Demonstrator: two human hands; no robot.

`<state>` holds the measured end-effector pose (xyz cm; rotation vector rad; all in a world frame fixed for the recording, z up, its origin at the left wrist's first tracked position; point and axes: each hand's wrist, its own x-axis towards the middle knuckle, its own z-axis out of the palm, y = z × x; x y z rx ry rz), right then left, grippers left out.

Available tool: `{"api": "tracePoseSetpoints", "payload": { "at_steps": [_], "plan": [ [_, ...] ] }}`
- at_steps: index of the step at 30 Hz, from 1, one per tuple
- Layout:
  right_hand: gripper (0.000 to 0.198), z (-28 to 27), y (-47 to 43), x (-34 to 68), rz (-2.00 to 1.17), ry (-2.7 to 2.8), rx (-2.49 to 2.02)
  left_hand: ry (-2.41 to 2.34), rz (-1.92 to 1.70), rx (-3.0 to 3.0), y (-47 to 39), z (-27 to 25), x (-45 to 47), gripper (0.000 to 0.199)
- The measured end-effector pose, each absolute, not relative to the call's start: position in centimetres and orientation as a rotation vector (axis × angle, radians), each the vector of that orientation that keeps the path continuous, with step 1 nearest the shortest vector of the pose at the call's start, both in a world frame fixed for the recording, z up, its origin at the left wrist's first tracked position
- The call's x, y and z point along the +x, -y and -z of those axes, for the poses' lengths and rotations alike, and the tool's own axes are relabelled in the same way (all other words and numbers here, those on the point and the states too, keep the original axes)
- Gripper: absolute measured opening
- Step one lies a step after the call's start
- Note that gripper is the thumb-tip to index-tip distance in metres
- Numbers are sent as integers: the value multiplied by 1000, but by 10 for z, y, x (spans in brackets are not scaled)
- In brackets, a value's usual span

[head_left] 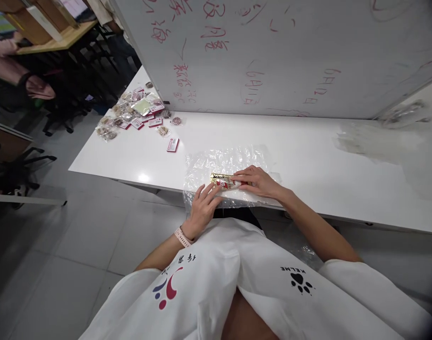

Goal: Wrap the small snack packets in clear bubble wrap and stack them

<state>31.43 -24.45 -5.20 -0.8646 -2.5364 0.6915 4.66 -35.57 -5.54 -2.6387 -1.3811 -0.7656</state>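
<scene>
A shiny gold and red packet point(224, 182) lies on a clear plastic sheet or bag point(198, 165) near the front edge of the white table. My right hand point(260, 182) covers the packet's right end, its fingers closed over it. At the lower left side of the packet is my left hand point(203, 208), fingers apart, with the fingertips at or on the packet's edge. Beneath both hands the plastic is wrinkled, and part of it hangs over the table edge. The packet's right end is hidden under my fingers.
On the white table's point(308, 165) left end lies a pile of small wrapped items point(127, 111) and pink-edged cards, with one card point(172, 145) apart. Behind stands a whiteboard point(272, 56). More clear plastic point(371, 137) is at right. A seated person point(10, 66) is far left.
</scene>
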Motion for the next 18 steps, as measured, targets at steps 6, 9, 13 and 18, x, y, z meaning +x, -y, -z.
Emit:
{"api": "tracePoseSetpoints", "payload": {
  "at_steps": [6,9,13,18],
  "plan": [
    [41,56,244,308,-701,2544,-920,1371,697,-2785,321,29,36,18],
    [44,53,252,306,-771,2509,-1000,1542,549,-2851,296,17,37,25],
    [56,41,255,316,-1075,2443,-1043,1851,430,-2814,271,14,43,25],
    [61,19,257,343,-1382,2458,-871,2055,631,-2730,266,20,50,22]
  ]
}}
